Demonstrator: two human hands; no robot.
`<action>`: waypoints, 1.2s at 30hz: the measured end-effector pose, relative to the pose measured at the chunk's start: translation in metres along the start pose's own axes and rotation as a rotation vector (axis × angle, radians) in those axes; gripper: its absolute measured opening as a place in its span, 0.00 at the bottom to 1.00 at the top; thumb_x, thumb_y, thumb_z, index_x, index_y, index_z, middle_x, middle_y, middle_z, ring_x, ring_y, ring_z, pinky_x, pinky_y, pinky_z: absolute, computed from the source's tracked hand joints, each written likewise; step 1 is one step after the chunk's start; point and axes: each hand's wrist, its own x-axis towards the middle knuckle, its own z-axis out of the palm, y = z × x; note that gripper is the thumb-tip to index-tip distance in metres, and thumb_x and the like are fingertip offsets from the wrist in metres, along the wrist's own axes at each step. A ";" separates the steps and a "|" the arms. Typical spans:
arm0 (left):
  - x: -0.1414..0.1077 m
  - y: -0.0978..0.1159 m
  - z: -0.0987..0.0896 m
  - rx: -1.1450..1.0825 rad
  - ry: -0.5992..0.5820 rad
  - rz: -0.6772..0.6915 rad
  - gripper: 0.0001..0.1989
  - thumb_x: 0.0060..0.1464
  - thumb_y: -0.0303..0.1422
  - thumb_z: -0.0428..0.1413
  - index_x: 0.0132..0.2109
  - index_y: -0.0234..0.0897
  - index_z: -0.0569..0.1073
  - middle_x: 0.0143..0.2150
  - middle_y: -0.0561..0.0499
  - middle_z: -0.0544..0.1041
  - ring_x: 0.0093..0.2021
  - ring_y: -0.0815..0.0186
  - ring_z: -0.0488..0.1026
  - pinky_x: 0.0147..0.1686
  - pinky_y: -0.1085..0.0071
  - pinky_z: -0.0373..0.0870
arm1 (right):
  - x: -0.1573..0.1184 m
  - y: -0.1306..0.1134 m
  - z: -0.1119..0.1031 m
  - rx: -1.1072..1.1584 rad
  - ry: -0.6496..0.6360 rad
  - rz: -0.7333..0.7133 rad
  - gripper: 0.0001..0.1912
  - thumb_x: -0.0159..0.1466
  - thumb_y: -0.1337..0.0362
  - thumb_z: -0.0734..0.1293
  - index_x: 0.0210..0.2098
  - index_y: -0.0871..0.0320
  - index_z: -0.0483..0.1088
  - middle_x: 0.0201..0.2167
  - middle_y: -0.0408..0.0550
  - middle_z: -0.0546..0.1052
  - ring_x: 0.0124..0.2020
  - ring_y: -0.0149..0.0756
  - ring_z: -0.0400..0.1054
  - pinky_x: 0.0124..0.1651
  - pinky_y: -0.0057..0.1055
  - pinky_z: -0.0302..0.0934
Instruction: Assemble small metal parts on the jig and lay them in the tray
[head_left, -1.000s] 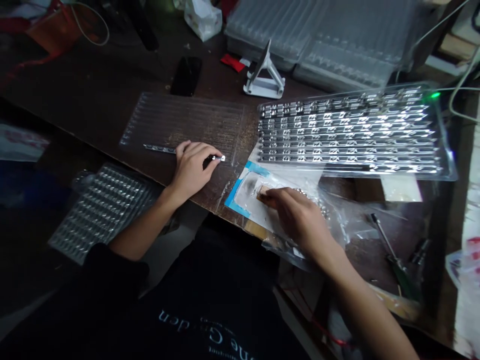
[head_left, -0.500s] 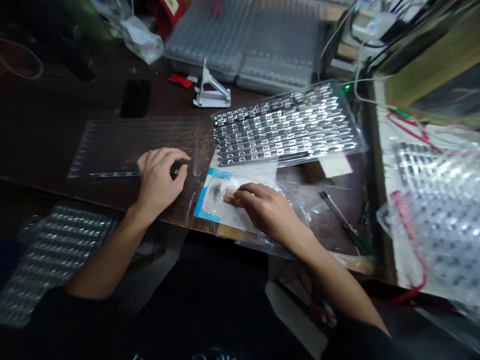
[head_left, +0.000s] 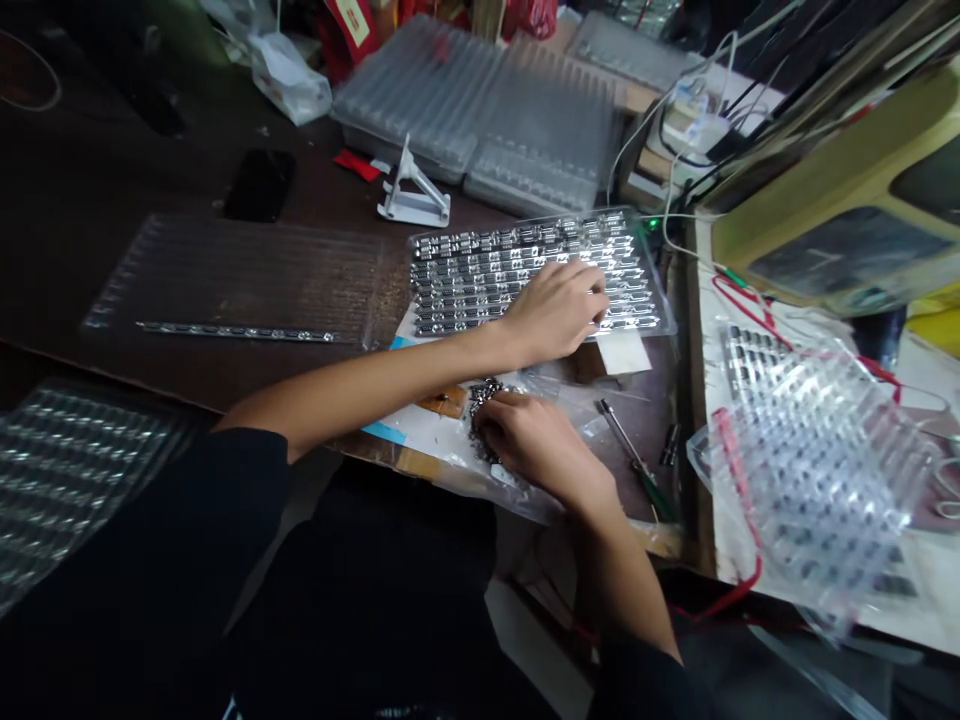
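The person's left hand (head_left: pixel 553 312) reaches across the body and rests on a clear, rigid plastic tray (head_left: pixel 661 322) packed with long, shiny, notched metal strips in tight parallel rows. Its fingers curve down onto the strips, but whether they grip one I cannot tell.

The right hand (head_left: pixel 525 442) sits lower, its fingers curled over a small, rough heap of dark metal parts (head_left: pixel 482 410) that lies on a white sheet (head_left: pixel 420 432) edged with blue tape. The hand hides much of the heap, so I cannot tell if it pinches any parts. Just left of the heap lies a flat, orange-brown pad (head_left: pixel 442 401). Crinkled, clear plastic film (head_left: pixel 536 500) spreads beneath the hand.

All this lies near the front edge of a dark, scuffed worktop (head_left: pixel 90 180). Toward the left, one slim metal strip (head_left: pixel 232 332) lies on a ridged, transparent sheet (head_left: pixel 232 275). A steel-shafted tool with a green handle (head_left: pixel 634 457) lies right of the right hand. Along the far edge sit stacked, ribbed plastic trays (head_left: pixel 472 120), a white angular stand (head_left: pixel 412 195) and a black phone (head_left: pixel 259 185).
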 end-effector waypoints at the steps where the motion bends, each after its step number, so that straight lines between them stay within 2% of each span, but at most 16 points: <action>1: 0.006 0.002 0.006 0.021 -0.002 -0.004 0.05 0.59 0.27 0.57 0.40 0.34 0.78 0.51 0.45 0.75 0.57 0.53 0.66 0.56 0.56 0.61 | -0.001 0.000 0.000 0.007 0.007 -0.007 0.09 0.67 0.71 0.61 0.39 0.57 0.73 0.40 0.48 0.79 0.37 0.36 0.71 0.37 0.30 0.57; 3: 0.014 0.005 0.014 0.052 0.001 -0.036 0.04 0.58 0.27 0.57 0.38 0.32 0.77 0.50 0.43 0.74 0.57 0.51 0.66 0.56 0.54 0.62 | -0.002 0.001 0.000 0.015 0.025 -0.016 0.08 0.68 0.67 0.62 0.42 0.56 0.74 0.41 0.49 0.79 0.38 0.37 0.72 0.39 0.30 0.58; 5: 0.016 0.007 0.013 0.047 0.013 -0.058 0.04 0.59 0.25 0.56 0.38 0.32 0.76 0.48 0.43 0.74 0.56 0.51 0.67 0.55 0.53 0.64 | -0.003 0.002 0.000 0.010 0.044 -0.004 0.10 0.67 0.64 0.65 0.47 0.56 0.74 0.43 0.50 0.78 0.40 0.39 0.72 0.40 0.31 0.58; 8: 0.003 0.009 -0.006 -0.076 0.037 -0.066 0.04 0.60 0.25 0.55 0.40 0.35 0.74 0.45 0.47 0.75 0.51 0.56 0.72 0.51 0.58 0.68 | -0.002 0.003 0.002 -0.004 0.049 0.021 0.11 0.66 0.65 0.66 0.47 0.56 0.73 0.43 0.50 0.78 0.39 0.39 0.72 0.39 0.31 0.57; 11: -0.032 0.010 -0.038 -0.286 0.037 -0.106 0.04 0.62 0.26 0.55 0.43 0.39 0.72 0.40 0.52 0.76 0.42 0.63 0.75 0.44 0.65 0.71 | 0.000 0.005 0.006 -0.003 0.041 0.007 0.08 0.67 0.69 0.62 0.41 0.57 0.73 0.38 0.48 0.78 0.35 0.37 0.71 0.34 0.31 0.53; 13: -0.065 0.008 -0.058 -0.375 0.038 -0.149 0.03 0.62 0.26 0.54 0.42 0.38 0.71 0.40 0.52 0.77 0.41 0.66 0.75 0.43 0.68 0.71 | 0.001 0.005 0.007 0.004 0.033 -0.002 0.08 0.68 0.70 0.61 0.37 0.57 0.72 0.36 0.47 0.77 0.33 0.36 0.71 0.33 0.31 0.51; 16: -0.119 -0.002 -0.073 -0.399 0.081 -0.288 0.03 0.61 0.26 0.55 0.41 0.37 0.71 0.40 0.51 0.77 0.41 0.67 0.75 0.43 0.70 0.71 | 0.000 0.005 0.007 0.025 0.020 0.003 0.08 0.68 0.70 0.61 0.37 0.57 0.72 0.36 0.47 0.77 0.32 0.35 0.70 0.32 0.31 0.50; 20: -0.174 -0.015 -0.066 -0.395 0.122 -0.467 0.04 0.62 0.28 0.54 0.42 0.36 0.73 0.40 0.50 0.78 0.41 0.67 0.75 0.43 0.70 0.71 | 0.003 0.001 0.004 0.034 0.069 0.001 0.08 0.69 0.65 0.62 0.44 0.56 0.73 0.39 0.47 0.77 0.37 0.37 0.71 0.35 0.31 0.53; 23: -0.193 -0.018 -0.055 -0.387 0.130 -0.512 0.04 0.62 0.31 0.56 0.43 0.37 0.75 0.42 0.50 0.80 0.41 0.65 0.76 0.44 0.69 0.71 | 0.009 -0.004 0.005 -0.036 0.098 0.039 0.11 0.70 0.60 0.63 0.48 0.55 0.73 0.41 0.48 0.77 0.38 0.39 0.72 0.35 0.31 0.53; 27: -0.199 -0.019 -0.047 -0.339 0.155 -0.519 0.05 0.60 0.34 0.59 0.41 0.39 0.77 0.41 0.50 0.81 0.40 0.64 0.78 0.45 0.67 0.70 | 0.016 -0.008 0.009 -0.090 0.045 0.083 0.09 0.69 0.62 0.64 0.45 0.55 0.74 0.40 0.48 0.78 0.38 0.38 0.72 0.35 0.31 0.53; 32: -0.197 -0.019 -0.047 -0.305 0.119 -0.502 0.02 0.59 0.33 0.61 0.39 0.41 0.78 0.39 0.53 0.82 0.42 0.63 0.78 0.48 0.65 0.68 | 0.017 -0.005 0.012 -0.112 0.040 0.042 0.10 0.71 0.63 0.61 0.39 0.58 0.74 0.37 0.51 0.78 0.39 0.40 0.71 0.38 0.31 0.55; 36: -0.197 -0.019 -0.047 -0.299 0.060 -0.503 0.02 0.58 0.34 0.62 0.39 0.41 0.78 0.40 0.55 0.83 0.43 0.64 0.78 0.49 0.65 0.65 | 0.013 0.000 0.011 0.053 0.109 0.030 0.10 0.70 0.63 0.60 0.39 0.58 0.72 0.36 0.51 0.78 0.34 0.38 0.71 0.37 0.31 0.58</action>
